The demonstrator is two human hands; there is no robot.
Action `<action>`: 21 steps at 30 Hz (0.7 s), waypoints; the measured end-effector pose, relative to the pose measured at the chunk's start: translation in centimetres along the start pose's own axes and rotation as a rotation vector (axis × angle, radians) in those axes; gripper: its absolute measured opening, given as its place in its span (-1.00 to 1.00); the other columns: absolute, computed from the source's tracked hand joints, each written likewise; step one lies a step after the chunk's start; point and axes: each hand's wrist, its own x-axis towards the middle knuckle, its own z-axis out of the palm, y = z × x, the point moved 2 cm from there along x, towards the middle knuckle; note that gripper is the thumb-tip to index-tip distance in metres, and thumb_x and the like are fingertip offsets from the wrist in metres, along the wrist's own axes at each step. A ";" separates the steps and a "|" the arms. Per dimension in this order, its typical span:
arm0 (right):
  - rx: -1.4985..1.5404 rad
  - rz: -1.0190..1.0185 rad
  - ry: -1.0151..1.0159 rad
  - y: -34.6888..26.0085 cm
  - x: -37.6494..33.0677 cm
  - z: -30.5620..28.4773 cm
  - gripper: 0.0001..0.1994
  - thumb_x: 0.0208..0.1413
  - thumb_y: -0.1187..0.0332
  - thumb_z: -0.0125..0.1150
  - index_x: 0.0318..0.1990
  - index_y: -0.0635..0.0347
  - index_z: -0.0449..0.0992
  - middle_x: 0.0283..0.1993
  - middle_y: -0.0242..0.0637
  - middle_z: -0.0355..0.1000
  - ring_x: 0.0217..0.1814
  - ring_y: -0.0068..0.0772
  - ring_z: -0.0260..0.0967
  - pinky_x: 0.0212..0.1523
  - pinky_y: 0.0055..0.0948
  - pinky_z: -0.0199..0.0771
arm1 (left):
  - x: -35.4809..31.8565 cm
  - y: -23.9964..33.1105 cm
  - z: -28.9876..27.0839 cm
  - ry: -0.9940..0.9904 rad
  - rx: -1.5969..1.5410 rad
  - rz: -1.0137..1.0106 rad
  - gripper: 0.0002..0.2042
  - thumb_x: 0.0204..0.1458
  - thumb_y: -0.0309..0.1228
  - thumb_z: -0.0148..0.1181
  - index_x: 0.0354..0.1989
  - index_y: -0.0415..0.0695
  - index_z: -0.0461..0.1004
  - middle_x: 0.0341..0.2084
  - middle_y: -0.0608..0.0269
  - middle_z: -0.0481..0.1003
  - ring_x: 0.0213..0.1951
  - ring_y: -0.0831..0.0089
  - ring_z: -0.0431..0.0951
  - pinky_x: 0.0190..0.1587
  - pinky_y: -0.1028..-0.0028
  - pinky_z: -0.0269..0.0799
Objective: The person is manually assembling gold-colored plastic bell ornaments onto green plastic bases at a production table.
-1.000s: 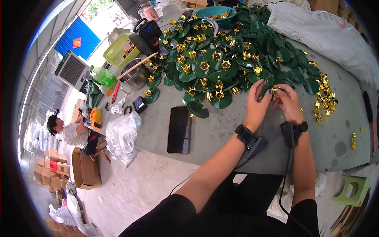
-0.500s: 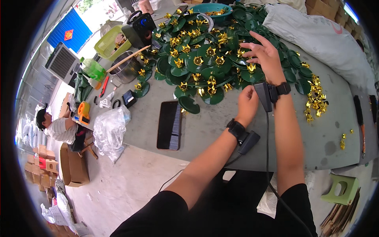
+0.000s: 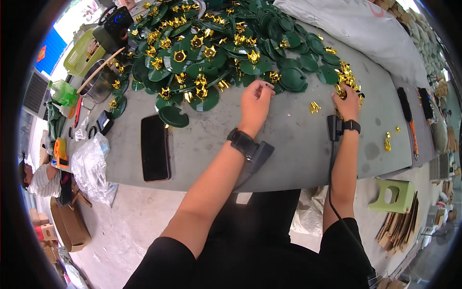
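My right hand reaches into a small heap of shiny gold pronged pieces at the right end of the green pile; its fingers curl around some of them. To its left, my left hand is closed in a pinch just above the table, by the pile's near edge. A tiny dark bit shows at its fingertips, too small to name. Round dark-green discs lie heaped beyond both hands, many with a gold pronged piece on them. A few loose gold pieces lie between the hands.
A phone lies on the grey table at left, near a clear plastic bag and a metal pot. A white sack borders the far right. Beside the table stands a green stool. Another person is at far left.
My right hand has moved from above the green discs down to the gold heap at the right. My left hand stays closed near the pile's edge. The view has shifted to the right.
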 end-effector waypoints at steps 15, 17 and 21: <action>0.161 -0.091 -0.132 -2.1 0.4 0.0 -0.56 -0.16 0.06 0.22 -0.07 -0.04 0.48 -0.02 -0.17 0.38 0.00 -0.10 0.34 -0.04 -0.26 0.35 | -0.5 0.6 0.1 -0.016 -0.009 -0.042 -0.85 0.09 -0.46 -0.09 -0.37 -0.23 0.42 -0.52 0.31 0.45 -0.48 0.63 0.41 -0.42 0.66 0.29; 0.221 -0.125 -0.108 -2.9 0.1 -0.4 -0.56 -0.16 0.06 0.23 -0.09 0.00 0.50 -0.06 -0.15 0.41 -0.03 -0.10 0.36 -0.05 -0.29 0.36 | -0.5 0.7 0.2 -0.013 -0.014 -0.025 -0.85 0.09 -0.46 -0.09 -0.37 -0.23 0.42 -0.52 0.31 0.45 -0.49 0.63 0.40 -0.43 0.66 0.28; 0.540 -0.078 -0.060 -4.1 -0.3 -1.2 -0.57 -0.15 0.13 0.27 -0.12 0.18 0.51 -0.21 -0.17 0.46 -0.18 -0.29 0.39 -0.14 -0.41 0.35 | -0.5 0.7 0.2 -0.007 -0.026 -0.015 -0.85 0.09 -0.46 -0.08 -0.37 -0.22 0.42 -0.52 0.32 0.45 -0.49 0.63 0.40 -0.43 0.65 0.28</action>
